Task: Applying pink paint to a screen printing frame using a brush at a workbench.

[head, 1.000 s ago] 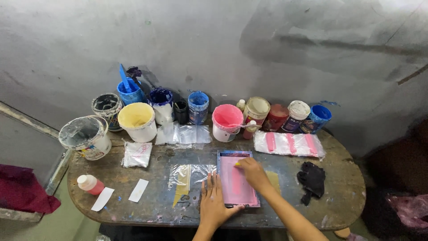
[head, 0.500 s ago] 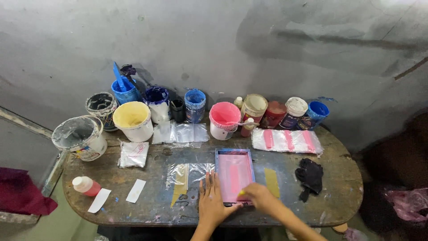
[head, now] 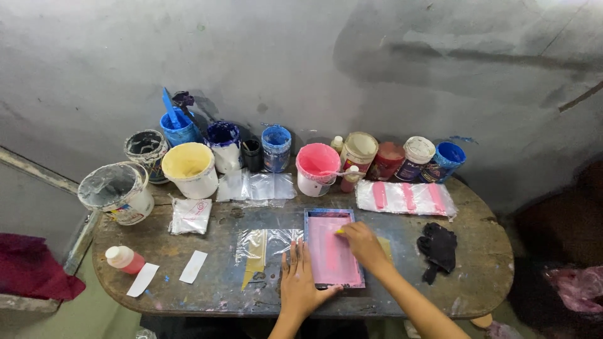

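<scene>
While the left hand (head: 300, 281) lies spread flat along the left edge of the pink screen frame (head: 333, 248), the right hand (head: 363, 246) rests curled on its upper surface, gripping a small yellow tool (head: 340, 231).

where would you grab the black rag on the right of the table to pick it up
Pinch the black rag at its bunched upper part, coming straight down from above. It lies crumpled and flat on the table, so there is no edge to slide under, but the raised folds give the fingers something to close on. It sits clear of the pink-striped plastic sheet and just right of the right hand.
</scene>
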